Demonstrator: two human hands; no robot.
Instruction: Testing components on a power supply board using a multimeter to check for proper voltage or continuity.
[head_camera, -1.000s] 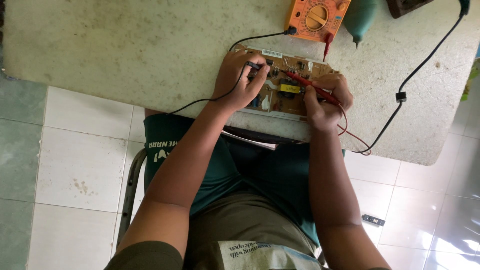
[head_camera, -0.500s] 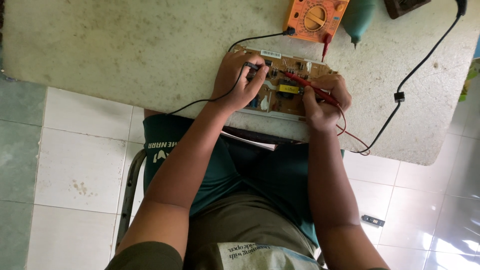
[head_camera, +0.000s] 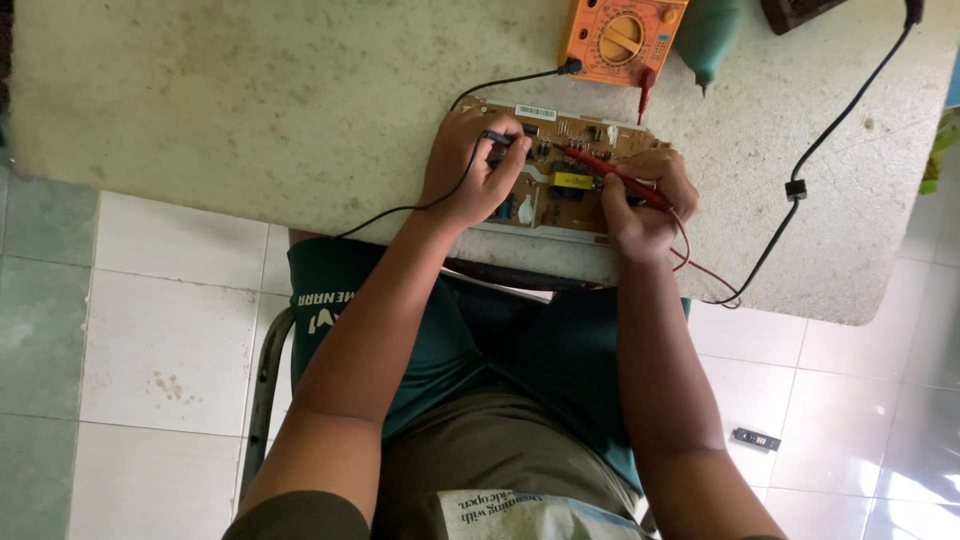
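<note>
Head view: brown circuit board (head_camera: 570, 170) flat on pale speckled desk (head_camera: 250, 110), at near edge, right under both hands. Left hand (head_camera: 470, 170) curled on board's left end, clenched around black probe (head_camera: 497, 138), tip pressed among components. Right hand (head_camera: 645, 195) over board's right end, gripping red probe (head_camera: 605, 168) like a pen, slanted leftward, tip down near yellow part (head_camera: 573, 181). Orange multimeter (head_camera: 622, 35) just beyond board, black lead (head_camera: 420, 205) and red lead (head_camera: 700, 265) trailing off desk edge. Green pouch-like object (head_camera: 708, 35) beside meter; black cable (head_camera: 800, 190) across desk to right. Against half a second back: hands, probes and board unchanged, same spots, no visible shift.
</note>
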